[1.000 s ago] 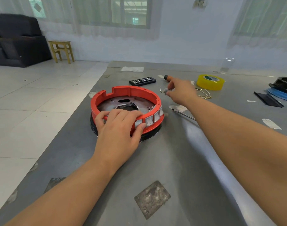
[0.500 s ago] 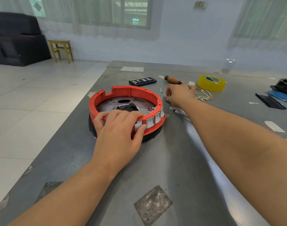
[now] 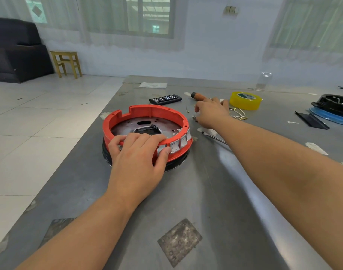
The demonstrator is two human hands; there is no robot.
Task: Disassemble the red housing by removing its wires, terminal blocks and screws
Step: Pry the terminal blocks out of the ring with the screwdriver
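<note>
The red housing [image 3: 147, 112] is a ring with a metal plate inside and stands on a black base on the grey table [image 3: 205, 191]. Silver rocker switches [image 3: 178, 145] sit in its near right wall. My left hand [image 3: 137, 152] grips the near rim, with the fingers over the top and the thumb on the outer wall beside a switch. My right hand [image 3: 210, 112] is low on the table just right of the housing. Its curled fingertips are at some small metal parts [image 3: 193, 117]; whether it pinches one is unclear. Loose wires [image 3: 240, 115] lie behind it.
An orange-handled screwdriver [image 3: 198, 95] lies behind my right hand, and a thin metal tool [image 3: 215, 138] lies under my forearm. A black bit case [image 3: 165, 99], yellow tape roll [image 3: 245, 100] and a black part on a blue lid [image 3: 334, 108] are farther back. The table's left edge drops to the floor.
My right hand came down and back toward the housing, from holding a small metal part above the table to resting at the parts on the table. My left hand kept its grip.
</note>
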